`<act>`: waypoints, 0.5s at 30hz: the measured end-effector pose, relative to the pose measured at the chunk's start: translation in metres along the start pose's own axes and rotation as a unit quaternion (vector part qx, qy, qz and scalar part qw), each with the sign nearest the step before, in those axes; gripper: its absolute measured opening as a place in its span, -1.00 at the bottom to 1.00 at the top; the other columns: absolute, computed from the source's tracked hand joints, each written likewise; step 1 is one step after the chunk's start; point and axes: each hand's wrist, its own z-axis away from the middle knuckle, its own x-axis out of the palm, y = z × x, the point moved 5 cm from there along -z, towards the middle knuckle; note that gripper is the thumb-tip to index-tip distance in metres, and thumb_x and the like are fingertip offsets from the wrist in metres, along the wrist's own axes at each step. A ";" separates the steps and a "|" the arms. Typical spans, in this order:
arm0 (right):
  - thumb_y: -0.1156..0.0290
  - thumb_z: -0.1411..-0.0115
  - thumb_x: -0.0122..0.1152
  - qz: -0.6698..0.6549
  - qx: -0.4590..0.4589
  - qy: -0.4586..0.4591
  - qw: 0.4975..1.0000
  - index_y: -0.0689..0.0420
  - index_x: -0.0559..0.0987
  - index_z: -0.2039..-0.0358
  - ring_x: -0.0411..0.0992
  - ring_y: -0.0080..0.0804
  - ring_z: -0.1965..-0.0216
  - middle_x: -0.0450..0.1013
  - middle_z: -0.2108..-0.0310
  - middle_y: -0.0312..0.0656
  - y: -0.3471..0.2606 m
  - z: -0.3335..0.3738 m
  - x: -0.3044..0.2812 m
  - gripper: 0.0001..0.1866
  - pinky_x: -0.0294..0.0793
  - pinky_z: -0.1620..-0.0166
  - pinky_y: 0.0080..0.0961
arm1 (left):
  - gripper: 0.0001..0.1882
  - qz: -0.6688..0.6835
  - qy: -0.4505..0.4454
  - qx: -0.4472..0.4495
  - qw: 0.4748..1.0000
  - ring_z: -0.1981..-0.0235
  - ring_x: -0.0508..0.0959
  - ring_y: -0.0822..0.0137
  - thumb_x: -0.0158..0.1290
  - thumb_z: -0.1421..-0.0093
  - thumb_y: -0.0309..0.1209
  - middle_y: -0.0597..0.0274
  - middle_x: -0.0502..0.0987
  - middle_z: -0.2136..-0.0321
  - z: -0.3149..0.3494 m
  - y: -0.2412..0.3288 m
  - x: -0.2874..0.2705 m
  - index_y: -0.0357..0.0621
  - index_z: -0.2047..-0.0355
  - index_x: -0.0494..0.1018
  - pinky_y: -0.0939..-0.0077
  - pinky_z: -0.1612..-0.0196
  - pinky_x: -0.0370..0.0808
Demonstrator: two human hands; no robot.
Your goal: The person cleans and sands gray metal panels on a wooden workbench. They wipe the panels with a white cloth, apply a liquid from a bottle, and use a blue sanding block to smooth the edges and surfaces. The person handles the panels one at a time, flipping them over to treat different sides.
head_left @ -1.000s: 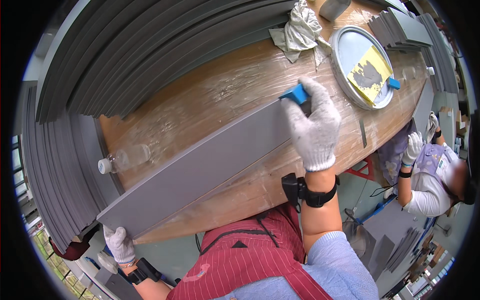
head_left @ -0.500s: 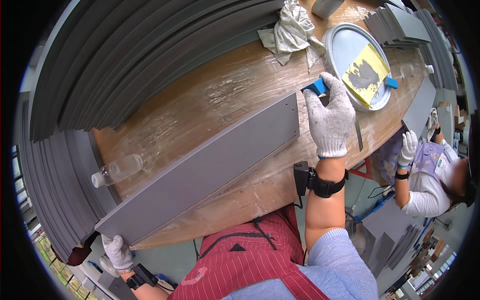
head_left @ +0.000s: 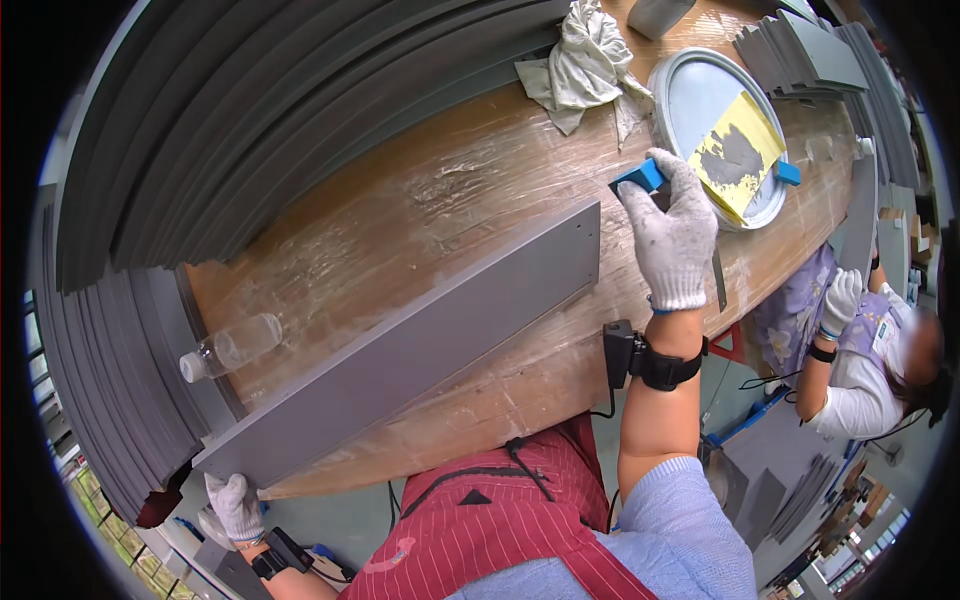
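A long grey panel (head_left: 420,345) with small holes at its right end lies slantwise across the wrapped table in front of me. My left hand (head_left: 236,508), in a white knit glove, grips the panel's near left corner, its fingers partly hidden. My gloved right hand (head_left: 675,245) pinches a small blue block (head_left: 640,178) with a dark edge, held just off the panel's right end and not touching it. Beyond this hand is a round pale lid or tub (head_left: 690,85), bearing a yellow sheet (head_left: 755,125) smeared with grey paste. Another blue block (head_left: 788,174) sits at its rim.
Tall stacks of grey panels stand behind the table (head_left: 450,200) and at the left (head_left: 120,370). A clear bottle (head_left: 240,342) lies at left, a crumpled cloth (head_left: 590,65) at the back. A thin metal strip (head_left: 719,280) lies right. Another person (head_left: 850,350) works at right.
My right hand has shifted slightly right and toward me with the blue block. The panel's right end sits slightly lower in view. The other person's gloved hand has moved rightward.
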 end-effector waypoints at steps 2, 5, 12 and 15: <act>0.41 -0.13 0.45 -0.119 0.035 -0.043 0.991 0.24 0.60 -0.03 0.55 -0.46 0.30 0.60 0.26 -0.21 0.020 -0.017 -0.007 -0.55 0.57 0.15 -0.48 | -0.20 -0.025 0.019 -0.014 0.999 -0.10 0.55 0.19 0.36 -0.04 -0.47 0.11 0.54 -0.09 -0.003 -0.007 -0.016 -0.29 -0.30 0.30 0.25 -0.24 0.45; 0.43 -0.12 0.42 -0.198 0.117 -0.170 0.958 0.30 0.57 -0.06 0.52 -0.48 0.26 0.57 0.24 -0.24 0.004 -0.025 -0.013 -0.51 0.54 0.15 -0.54 | -0.25 -0.042 0.036 0.006 0.998 0.02 0.58 0.25 0.34 -0.05 -0.48 0.13 0.57 -0.02 -0.005 -0.010 -0.012 -0.30 -0.26 0.33 0.34 -0.12 0.52; 0.35 -0.13 0.38 -0.142 0.078 -0.312 0.936 0.26 0.57 -0.05 0.46 -0.58 0.32 0.57 0.30 -0.24 0.006 -0.039 0.004 -0.52 0.47 0.25 -0.59 | -0.32 -0.083 0.044 -0.002 0.996 0.36 0.55 0.48 0.28 -0.09 -0.50 0.14 0.60 0.10 -0.003 0.002 0.000 -0.28 -0.24 0.36 0.68 0.35 0.48; 0.34 -0.13 0.38 -0.156 0.131 -0.239 0.949 0.26 0.58 -0.02 0.48 -0.55 0.30 0.56 0.31 -0.22 0.022 -0.041 0.008 -0.54 0.50 0.20 -0.57 | -0.33 -0.093 0.049 -0.020 0.994 0.29 0.58 0.44 0.26 -0.12 -0.51 0.15 0.59 0.07 -0.001 -0.008 -0.014 -0.27 -0.26 0.34 0.64 0.27 0.54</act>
